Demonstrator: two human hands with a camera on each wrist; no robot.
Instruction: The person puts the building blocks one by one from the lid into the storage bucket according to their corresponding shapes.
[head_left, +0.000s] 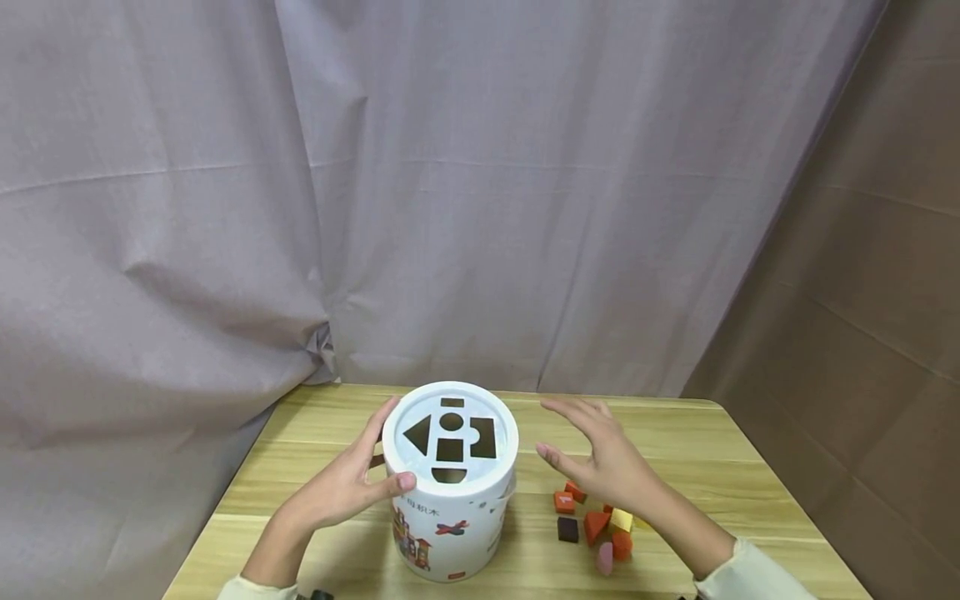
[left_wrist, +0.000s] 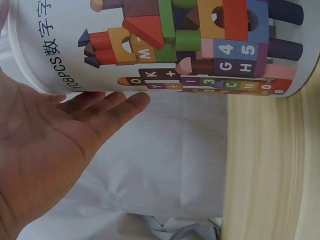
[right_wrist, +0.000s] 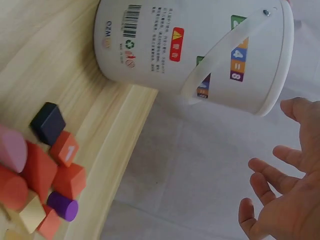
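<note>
A white bucket (head_left: 448,533) with block pictures stands upright on the table, covered by a round lid (head_left: 408,408) with several shaped holes. My left hand (head_left: 347,482) rests against the bucket's left side near the top, thumb at the front of the rim. Its fingers (left_wrist: 120,107) lie fairly straight along the bucket wall in the left wrist view. To the right of the bucket, apart from it, my right hand (head_left: 603,454) is raised with fingers spread and holds nothing. In the right wrist view, the right thumb (right_wrist: 295,107) is close to the lid's edge.
Several loose blocks lie on the table below the right forearm, among them a black block (head_left: 567,529), a red triangular block (head_left: 596,527) and a purple cylinder (right_wrist: 62,206). The bucket's strap handle (right_wrist: 220,52) hangs at its right side. A grey curtain (head_left: 465,208) closes off the back.
</note>
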